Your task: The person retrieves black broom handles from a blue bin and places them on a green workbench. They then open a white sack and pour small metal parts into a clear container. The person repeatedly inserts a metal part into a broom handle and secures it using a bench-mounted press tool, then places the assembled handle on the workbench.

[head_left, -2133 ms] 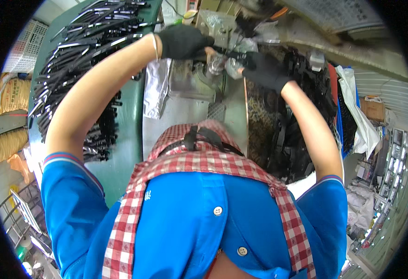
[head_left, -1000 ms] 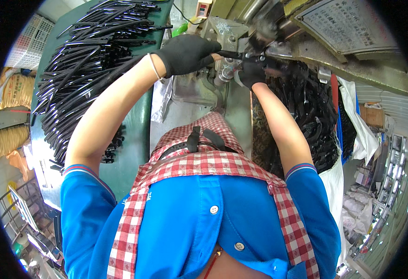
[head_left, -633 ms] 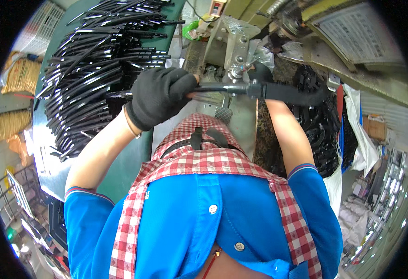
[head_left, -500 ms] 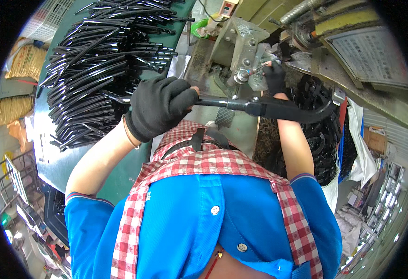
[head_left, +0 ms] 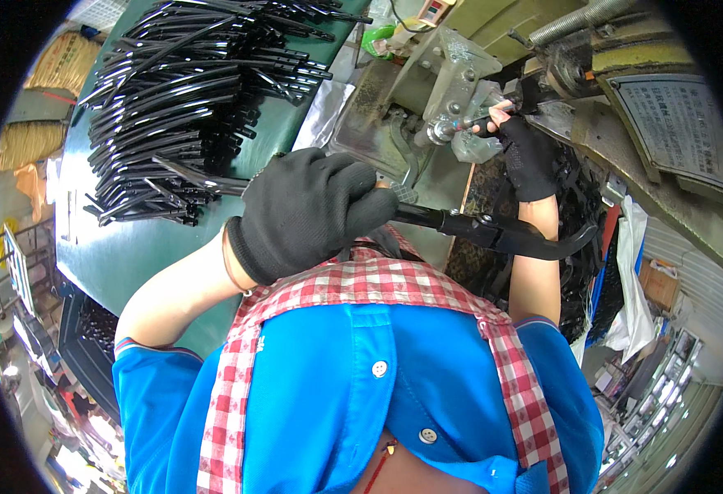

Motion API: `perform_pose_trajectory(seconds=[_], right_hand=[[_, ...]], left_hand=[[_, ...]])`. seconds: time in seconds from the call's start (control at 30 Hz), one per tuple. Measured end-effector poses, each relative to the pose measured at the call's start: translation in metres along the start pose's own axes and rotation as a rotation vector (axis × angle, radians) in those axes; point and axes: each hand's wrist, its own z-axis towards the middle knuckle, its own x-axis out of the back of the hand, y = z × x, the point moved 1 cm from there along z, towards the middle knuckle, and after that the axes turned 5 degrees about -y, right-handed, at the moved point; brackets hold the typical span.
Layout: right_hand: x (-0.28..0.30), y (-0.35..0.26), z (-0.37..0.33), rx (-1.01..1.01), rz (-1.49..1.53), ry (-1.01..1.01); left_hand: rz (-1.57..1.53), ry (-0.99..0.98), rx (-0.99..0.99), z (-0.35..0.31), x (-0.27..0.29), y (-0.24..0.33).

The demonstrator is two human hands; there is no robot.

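The left hand point(head_left: 316, 216) holds a black rod point(head_left: 470, 226) tight, across the right arm point(head_left: 538, 284). The right hand point(head_left: 529, 158) is at the machine point(head_left: 454, 82); I cannot tell what its grip holds.

Fisheye head cam looks down, close, on L grip point(head_left: 316, 214) & R grip point(head_left: 529, 156).

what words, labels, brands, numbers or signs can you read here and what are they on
I don't quote wording, but these bear print or marks:
Pale plate, upper right: rows of dark characters, not copied.
Right glove: faint pale marks, too small to read.
Blue shirt: small white marks on the chest, too small to read.
Tan sack, upper left: print, too blurred to read.
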Motion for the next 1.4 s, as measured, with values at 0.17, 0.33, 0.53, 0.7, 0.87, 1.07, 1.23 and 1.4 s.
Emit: perform_pose_trajectory(seconds=[0.17, 0.33, 0.53, 0.7, 0.87, 1.07, 1.23, 1.4], right_hand=[[-0.007, -0.005, 0.0, 0.055, -0.008, 0.024], [0.004, 0.015, 0.0, 0.106, 0.151, 0.004], [0.016, 0.041, -0.008, 0.12, 0.285, 0.161], [0.077, 0.096, -0.014, 0.049, 0.295, 0.101], [0.06, 0.124, -0.018, -0.072, 0.167, 0.139], [0.016, 0.122, -0.028, -0.124, -0.065, 0.079], [-0.005, 0.156, -0.044, -0.212, 0.42, -0.157], [-0.001, 0.146, -0.081, -0.019, -0.412, -0.212]], left_hand=[[0.005, -0.041, 0.071, -0.018, 0.008, 0.003], [-0.073, -0.036, 0.088, -0.033, 0.004, 0.004], [-0.078, -0.057, 0.176, -0.071, 0.003, -0.003], [-0.202, -0.343, 0.529, -0.19, 0.012, -0.058], [-0.019, -0.853, 0.844, -0.305, -0.016, -0.08], [0.219, -0.441, 1.034, -0.325, -0.032, -0.112], [0.149, -0.212, 0.823, -0.363, -0.054, -0.159], [0.238, -0.088, 0.912, -0.425, -0.054, -0.162]])
